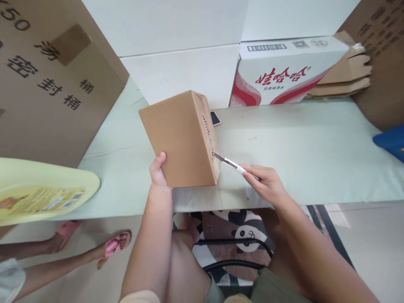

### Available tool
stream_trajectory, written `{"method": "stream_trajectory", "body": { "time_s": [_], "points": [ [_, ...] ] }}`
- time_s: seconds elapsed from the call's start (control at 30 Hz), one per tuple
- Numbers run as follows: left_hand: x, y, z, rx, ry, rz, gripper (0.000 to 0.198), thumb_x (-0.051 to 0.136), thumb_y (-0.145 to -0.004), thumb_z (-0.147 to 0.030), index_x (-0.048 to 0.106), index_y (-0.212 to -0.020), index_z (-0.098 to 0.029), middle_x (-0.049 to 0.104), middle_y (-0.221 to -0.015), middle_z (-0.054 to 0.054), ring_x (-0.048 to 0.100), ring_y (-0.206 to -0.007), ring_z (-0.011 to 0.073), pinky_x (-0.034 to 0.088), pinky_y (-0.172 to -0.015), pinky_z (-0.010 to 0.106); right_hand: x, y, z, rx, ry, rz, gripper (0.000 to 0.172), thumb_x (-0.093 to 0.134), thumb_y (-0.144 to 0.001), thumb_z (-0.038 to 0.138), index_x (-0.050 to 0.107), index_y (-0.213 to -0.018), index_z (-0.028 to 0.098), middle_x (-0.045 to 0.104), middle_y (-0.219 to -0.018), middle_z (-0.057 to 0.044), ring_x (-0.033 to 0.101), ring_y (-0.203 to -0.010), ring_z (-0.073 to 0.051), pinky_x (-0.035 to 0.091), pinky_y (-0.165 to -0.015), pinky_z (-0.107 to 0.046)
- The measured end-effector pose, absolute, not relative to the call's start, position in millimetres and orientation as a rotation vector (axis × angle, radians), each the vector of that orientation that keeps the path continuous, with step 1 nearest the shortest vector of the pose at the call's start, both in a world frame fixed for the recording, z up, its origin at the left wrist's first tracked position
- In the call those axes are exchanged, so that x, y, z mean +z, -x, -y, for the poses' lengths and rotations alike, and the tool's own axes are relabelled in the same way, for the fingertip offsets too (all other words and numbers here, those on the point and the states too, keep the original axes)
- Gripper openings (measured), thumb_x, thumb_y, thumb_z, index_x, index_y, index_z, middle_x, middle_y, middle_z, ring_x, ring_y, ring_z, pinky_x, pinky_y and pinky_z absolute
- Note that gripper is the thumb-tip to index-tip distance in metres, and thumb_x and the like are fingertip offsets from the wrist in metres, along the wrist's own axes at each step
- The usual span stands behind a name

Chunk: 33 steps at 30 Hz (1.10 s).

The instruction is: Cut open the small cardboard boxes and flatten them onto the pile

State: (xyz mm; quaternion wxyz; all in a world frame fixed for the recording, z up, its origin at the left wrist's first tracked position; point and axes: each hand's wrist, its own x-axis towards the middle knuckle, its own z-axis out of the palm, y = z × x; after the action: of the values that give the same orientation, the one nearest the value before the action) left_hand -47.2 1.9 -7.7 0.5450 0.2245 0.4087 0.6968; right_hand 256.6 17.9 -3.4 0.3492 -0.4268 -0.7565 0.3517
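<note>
A brown cardboard box (176, 143) is held tilted over the pale green tabletop (268, 139). My left hand (158, 170) grips its lower left edge, thumb on the broad face and the other fingers hidden behind. Along the box's right side runs a ragged cut showing the corrugated inside. My right hand (263, 181) holds a white utility knife (235, 164), its blade extended and pointing left. The blade's tip meets the lower part of the cut.
Behind the box lies a partly hidden phone (215, 118). White cartons (189, 71) and a red-and-white carton (284, 75) line the back. A yellow bottle (47, 191) stands left, and a blue object (391, 142) right. Another person's slippered foot (116, 244) shows on the floor.
</note>
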Motion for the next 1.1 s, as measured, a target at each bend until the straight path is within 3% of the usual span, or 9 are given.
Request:
{"method": "stream_trajectory", "body": {
  "time_s": [0.2,0.37,0.5,0.6,0.7,0.8,0.9,0.97,1.1],
  "points": [
    [-11.3,46.1,-6.0,1.778,-0.526,-0.941,0.042,0.079,-0.070,-0.050,0.072,-0.101,-0.021,0.077,-0.104,0.007,0.068,-0.117,0.0330,0.058,-0.096,0.044,4.4,-259.1,-11.4,0.889,1.067,2.044,0.030,0.055,-0.095,0.032,0.082,-0.098,0.021,0.054,-0.056,0.002,0.051,-0.049,-0.011,0.041,-0.051,-0.023],
    [-5.9,41.3,-5.5,1.806,-0.500,-0.851,0.050,0.070,-0.077,-0.059,0.071,-0.112,-0.023,0.075,-0.117,0.008,0.065,-0.123,0.0326,0.057,-0.098,0.045,-1.4,-271.2,-11.7,0.821,1.289,1.797,0.034,0.056,-0.092,0.040,0.081,-0.094,0.018,0.070,-0.068,-0.003,0.063,-0.059,-0.017,0.048,-0.056,-0.027],
    [-5.3,34.1,-7.5,1.711,-0.399,-0.820,0.054,0.062,-0.082,-0.064,0.068,-0.119,-0.023,0.071,-0.128,0.009,0.055,-0.136,0.0333,0.052,-0.107,0.049,-21.6,-279.6,-26.8,0.661,1.639,1.704,0.042,0.050,-0.091,0.041,0.079,-0.107,0.015,0.076,-0.082,-0.009,0.071,-0.076,-0.027,0.057,-0.074,-0.040],
    [-11.0,17.4,-9.8,1.562,-0.389,-0.867,0.051,0.065,-0.081,-0.064,0.071,-0.110,-0.022,0.075,-0.120,0.009,0.057,-0.133,0.0352,0.053,-0.106,0.051,-32.7,-279.3,-34.2,0.529,1.653,1.793,0.045,0.050,-0.091,0.045,0.076,-0.113,0.016,0.077,-0.107,-0.016,0.068,-0.108,-0.038,0.049,-0.100,-0.057],
    [-17.7,-5.8,-9.3,1.429,-0.449,-0.981,0.048,0.071,-0.076,-0.063,0.072,-0.103,-0.024,0.075,-0.120,0.008,0.061,-0.129,0.0360,0.054,-0.105,0.052,-32.7,-273.4,-28.7,0.691,1.375,1.805,0.053,0.048,-0.095,0.054,0.066,-0.133,0.022,0.066,-0.138,-0.015,0.053,-0.137,-0.037,0.039,-0.115,-0.058],
    [-19.0,-20.8,-3.8,1.428,-0.655,-1.085,0.059,0.071,-0.076,-0.068,0.069,-0.117,-0.027,0.068,-0.135,0.008,0.057,-0.134,0.0337,0.049,-0.112,0.050,-27.5,-266.2,-16.8,1.053,1.061,1.745,0.063,0.039,-0.099,0.063,0.041,-0.154,0.031,0.046,-0.160,-0.009,0.046,-0.145,-0.031,0.044,-0.115,-0.050],
    [-12.0,-20.5,5.0,1.443,-1.094,-1.001,0.091,0.069,-0.068,-0.081,0.056,-0.140,-0.028,0.046,-0.159,0.010,0.039,-0.149,0.0345,0.037,-0.121,0.048,-24.8,-262.5,-9.8,1.156,0.987,1.727,0.068,0.040,-0.097,0.068,0.034,-0.157,0.036,0.031,-0.168,-0.005,0.035,-0.152,-0.031,0.043,-0.117,-0.048],
    [-4.4,-15.9,9.4,1.394,-1.434,-0.979,0.102,0.076,-0.063,-0.077,0.047,-0.149,-0.031,0.030,-0.168,0.010,0.029,-0.154,0.0368,0.031,-0.123,0.051,-25.3,-262.3,-8.9,1.163,0.978,1.751,0.067,0.042,-0.097,0.068,0.036,-0.157,0.037,0.028,-0.169,-0.003,0.031,-0.154,-0.031,0.040,-0.119,-0.049],
    [6.6,-9.1,11.6,1.331,-1.828,-1.131,0.087,0.079,-0.075,-0.057,0.044,-0.151,-0.033,0.028,-0.168,0.011,0.021,-0.156,0.0382,0.025,-0.123,0.058,-30.5,-262.5,-9.9,1.206,0.949,1.790,0.067,0.042,-0.099,0.065,0.030,-0.159,0.038,0.025,-0.170,-0.002,0.032,-0.154,-0.030,0.037,-0.121,-0.052]
  ]
}}
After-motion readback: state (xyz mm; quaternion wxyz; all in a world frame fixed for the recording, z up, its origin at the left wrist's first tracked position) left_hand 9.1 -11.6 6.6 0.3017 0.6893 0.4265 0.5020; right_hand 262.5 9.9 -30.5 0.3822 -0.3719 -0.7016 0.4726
